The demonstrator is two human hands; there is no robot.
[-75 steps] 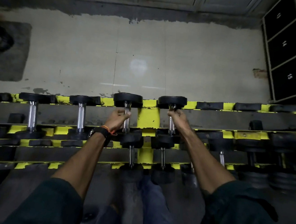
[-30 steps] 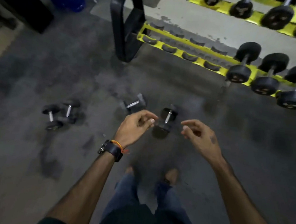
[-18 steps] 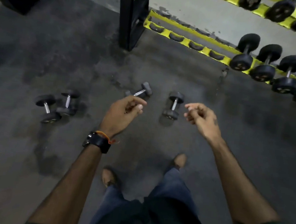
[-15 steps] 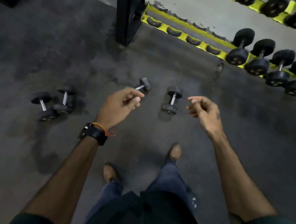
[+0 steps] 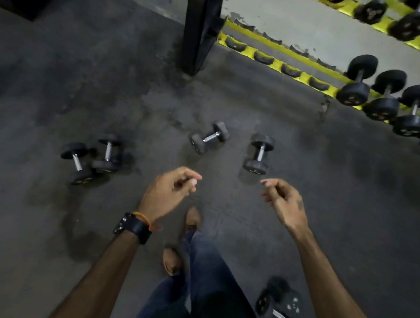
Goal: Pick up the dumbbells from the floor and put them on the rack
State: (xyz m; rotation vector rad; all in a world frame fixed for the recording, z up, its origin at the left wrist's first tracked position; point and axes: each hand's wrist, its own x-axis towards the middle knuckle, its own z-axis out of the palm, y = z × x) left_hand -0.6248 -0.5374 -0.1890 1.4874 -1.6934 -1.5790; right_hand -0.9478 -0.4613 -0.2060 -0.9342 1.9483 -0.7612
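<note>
You are approaching two dumbbells [image 5: 258,153] lying on the floor [image 5: 57,80] ahead; left hand [image 5: 168,193] and right hand [image 5: 282,204] are hanging loosely curled, holding nothing. Next, bending and gripping handles.

Black-headed dumbbells [image 5: 258,153] with silver handles lie on a dark grey, mottled floor [image 5: 44,219]. The rack [image 5: 277,60] at far right is yellow with black cradles. A black watch [image 5: 134,228] and orange band [image 5: 144,218] circle the left wrist; trousers [image 5: 205,273] are dark blue, shoes [image 5: 193,218] brown.
</note>
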